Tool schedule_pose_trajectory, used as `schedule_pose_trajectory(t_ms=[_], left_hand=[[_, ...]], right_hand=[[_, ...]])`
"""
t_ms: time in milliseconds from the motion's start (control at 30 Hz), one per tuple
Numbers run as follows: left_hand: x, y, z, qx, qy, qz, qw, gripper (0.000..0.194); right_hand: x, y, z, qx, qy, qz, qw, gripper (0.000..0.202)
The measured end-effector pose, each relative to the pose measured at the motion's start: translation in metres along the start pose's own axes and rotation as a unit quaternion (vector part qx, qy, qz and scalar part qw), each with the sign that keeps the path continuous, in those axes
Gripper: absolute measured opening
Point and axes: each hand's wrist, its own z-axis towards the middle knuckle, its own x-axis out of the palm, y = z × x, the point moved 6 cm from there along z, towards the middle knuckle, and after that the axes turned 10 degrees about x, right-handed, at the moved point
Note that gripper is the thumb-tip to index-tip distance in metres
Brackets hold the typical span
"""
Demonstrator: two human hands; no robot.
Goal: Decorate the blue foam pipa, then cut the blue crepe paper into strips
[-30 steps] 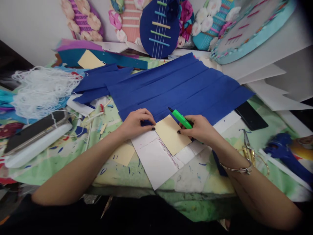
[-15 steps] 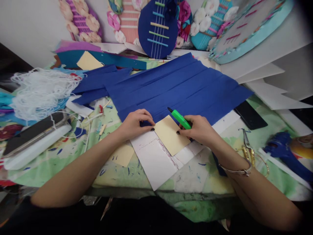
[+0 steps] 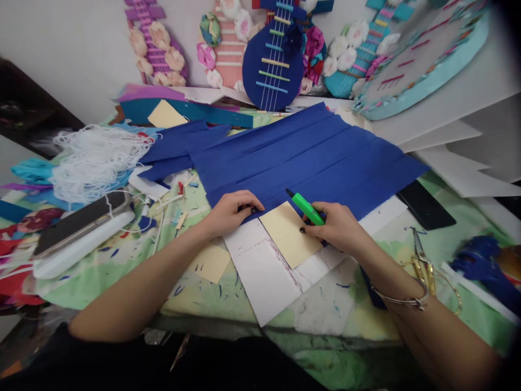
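My right hand (image 3: pixel 340 225) holds a green marker (image 3: pixel 308 209) with a black tip pointing up and away to the left. That hand's thumb rests at the right edge of a pale yellow card (image 3: pixel 291 233). My left hand (image 3: pixel 234 213) is closed, thumb and fingers pinched at the near edge of a large sheet of creased blue paper (image 3: pixel 309 152), close to the card's upper left corner. Under the card and the blue paper lies white paper (image 3: pixel 260 279) with reddish marks along a cut line.
Scissors with gold handles (image 3: pixel 423 266) and a black phone (image 3: pixel 425 203) lie at right. On the left are white string (image 3: pixel 97 160), a grey and white device (image 3: pixel 85 231) and scraps. Decorated paper guitars (image 3: pixel 272 68) stand along the wall.
The whole view has shifted, showing more of the wall and left side. My left thumb has slid slightly from the card's corner onto the blue paper. The marker stays in my right hand.
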Motion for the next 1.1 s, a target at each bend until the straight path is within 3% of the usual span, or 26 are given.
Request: schedule_pose_trajectory(t_ms=[133, 233, 300, 367, 433, 533, 667, 733, 800, 867, 1033, 1100], left_hand=[[0.0, -0.008, -0.001, 0.023, -0.016, 0.042, 0.999, 0.018], [0.006, -0.031, -0.004, 0.081, -0.053, 0.125, 0.987, 0.016], [0.024, -0.055, -0.007, 0.149, -0.032, 0.184, 0.971, 0.023], [0.052, -0.074, -0.01, 0.184, 0.048, 0.269, 0.944, 0.03], [0.075, -0.082, -0.012, 0.157, 0.107, 0.365, 0.911, 0.035], [0.093, -0.089, -0.011, 0.111, 0.145, 0.44, 0.879, 0.055], [0.096, -0.092, -0.003, 0.081, 0.144, 0.455, 0.875, 0.062], [0.094, -0.091, 0.002, 0.072, 0.143, 0.452, 0.878, 0.061], [0.092, -0.09, 0.006, 0.066, 0.142, 0.448, 0.88, 0.061], [0.089, -0.089, 0.009, 0.067, 0.144, 0.443, 0.882, 0.059], [0.085, -0.088, 0.011, 0.09, 0.133, 0.432, 0.887, 0.052], [0.085, -0.087, 0.011, 0.091, 0.125, 0.424, 0.892, 0.051]], right_hand=[[0.001, 0.0, 0.001, -0.003, 0.001, 0.002, 1.0, 0.015], [0.001, 0.001, 0.0, -0.009, -0.007, -0.005, 1.0, 0.014], [0.0, 0.002, 0.0, -0.011, -0.009, -0.005, 1.0, 0.013], [0.0, 0.002, 0.0, -0.014, -0.007, 0.0, 1.0, 0.013], [0.0, 0.002, 0.0, -0.015, -0.007, -0.001, 1.0, 0.014], [0.001, 0.001, 0.002, -0.015, -0.009, -0.007, 1.0, 0.013], [0.001, 0.0, 0.001, -0.023, -0.025, 0.002, 0.999, 0.014], [0.0, -0.004, 0.0, -0.014, -0.016, 0.089, 0.996, 0.029], [-0.003, -0.008, -0.001, -0.003, 0.03, 0.237, 0.971, 0.051], [-0.012, -0.009, -0.004, -0.014, 0.056, 0.375, 0.925, 0.063], [-0.053, -0.013, -0.012, -0.072, -0.002, 0.532, 0.843, 0.033], [-0.062, -0.015, -0.016, -0.093, 0.0, 0.551, 0.83, 0.045]])
